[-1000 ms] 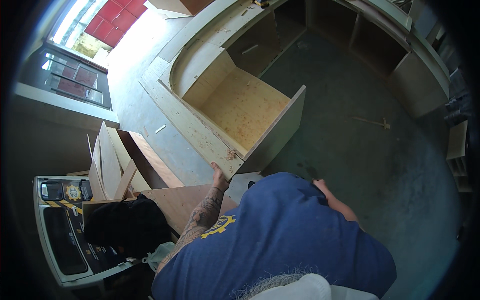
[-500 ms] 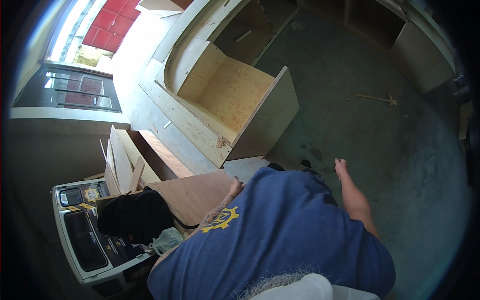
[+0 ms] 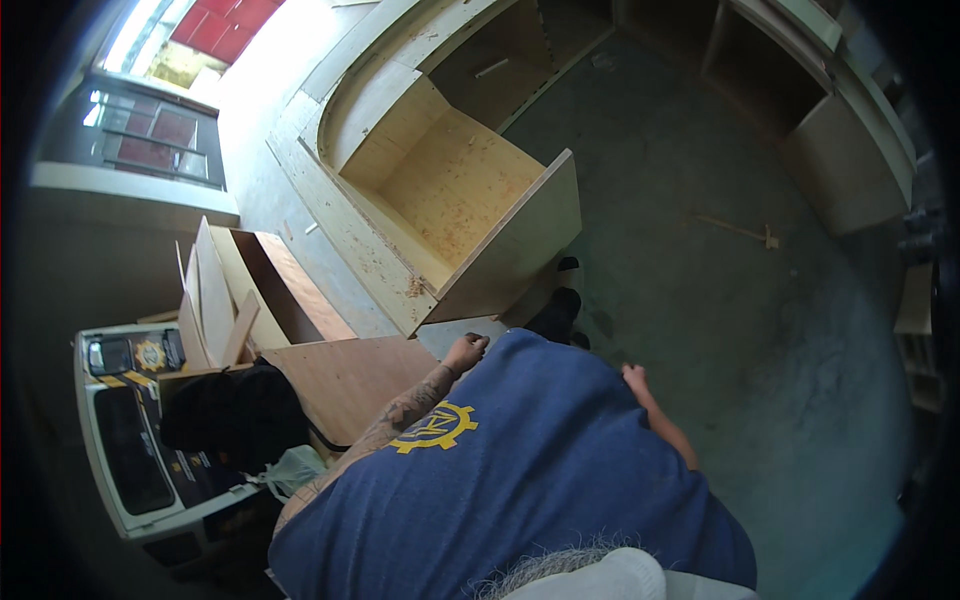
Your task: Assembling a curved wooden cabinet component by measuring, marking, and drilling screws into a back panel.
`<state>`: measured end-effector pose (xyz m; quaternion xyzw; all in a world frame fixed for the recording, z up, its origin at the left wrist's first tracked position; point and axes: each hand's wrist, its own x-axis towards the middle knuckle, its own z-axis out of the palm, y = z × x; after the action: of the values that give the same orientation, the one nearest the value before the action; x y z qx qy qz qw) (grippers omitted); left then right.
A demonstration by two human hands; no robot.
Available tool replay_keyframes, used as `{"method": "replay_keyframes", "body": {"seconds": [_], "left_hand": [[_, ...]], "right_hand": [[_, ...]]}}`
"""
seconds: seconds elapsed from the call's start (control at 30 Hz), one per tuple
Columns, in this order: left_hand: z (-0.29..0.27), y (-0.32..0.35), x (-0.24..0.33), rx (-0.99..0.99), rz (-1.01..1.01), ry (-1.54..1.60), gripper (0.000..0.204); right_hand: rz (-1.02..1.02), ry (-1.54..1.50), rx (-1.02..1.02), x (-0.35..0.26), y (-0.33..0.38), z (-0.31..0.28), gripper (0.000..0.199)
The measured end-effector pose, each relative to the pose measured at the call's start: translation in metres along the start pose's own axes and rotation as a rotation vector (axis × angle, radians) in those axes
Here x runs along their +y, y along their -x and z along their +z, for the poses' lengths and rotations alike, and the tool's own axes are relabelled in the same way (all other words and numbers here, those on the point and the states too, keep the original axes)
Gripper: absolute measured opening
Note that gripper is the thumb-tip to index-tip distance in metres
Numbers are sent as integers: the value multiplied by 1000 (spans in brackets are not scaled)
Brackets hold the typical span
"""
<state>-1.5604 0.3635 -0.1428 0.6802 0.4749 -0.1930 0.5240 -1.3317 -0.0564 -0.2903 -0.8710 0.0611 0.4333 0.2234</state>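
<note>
My left hand (image 3: 465,354), at the end of a tattooed forearm, is held out ahead of my body with its fingers curled in. It is nearest a brown plywood sheet (image 3: 350,375) and the lower corner of a large wooden cabinet (image 3: 520,235). My right hand (image 3: 634,376) hangs over the grey floor on the other side, also closed and touching nothing around it. Whether either hand holds anything small is hidden. The cabinet's open pale box lies on its side, with sawdust and shavings scattered inside it.
One dark-clad leg (image 3: 555,315) steps beside the cabinet. Leaning boards (image 3: 225,280), a black bag (image 3: 235,415) and a small white vehicle (image 3: 150,470) are at left. A thin wooden strip (image 3: 735,230) lies on the floor (image 3: 690,300). More cabinets (image 3: 850,165) stand far right.
My left hand has moved forward and up a little. My right hand has drawn back toward my body. A leg has come into view beside the cabinet, and the view has shifted slightly.
</note>
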Motion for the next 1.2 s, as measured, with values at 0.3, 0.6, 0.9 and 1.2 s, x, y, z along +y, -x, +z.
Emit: {"method": "replay_keyframes", "body": {"seconds": [0.3, 0.6, 0.9, 1.2], "left_hand": [[38, -73, 3, -154, 72, -196, 52], [91, -132, 172, -174, 298, 10, 48], [101, -170, 340, -288, 506, -91, 49], [116, -191, 379, -207, 369, 22, 49]], "right_hand": [[-51, -79, 43, -32, 15, -115, 37], [178, -416, 20, -120, -47, -273, 48], [110, -414, 71, -222, -83, -342, 47], [-333, 95, -188, -147, -183, -374, 32]]}}
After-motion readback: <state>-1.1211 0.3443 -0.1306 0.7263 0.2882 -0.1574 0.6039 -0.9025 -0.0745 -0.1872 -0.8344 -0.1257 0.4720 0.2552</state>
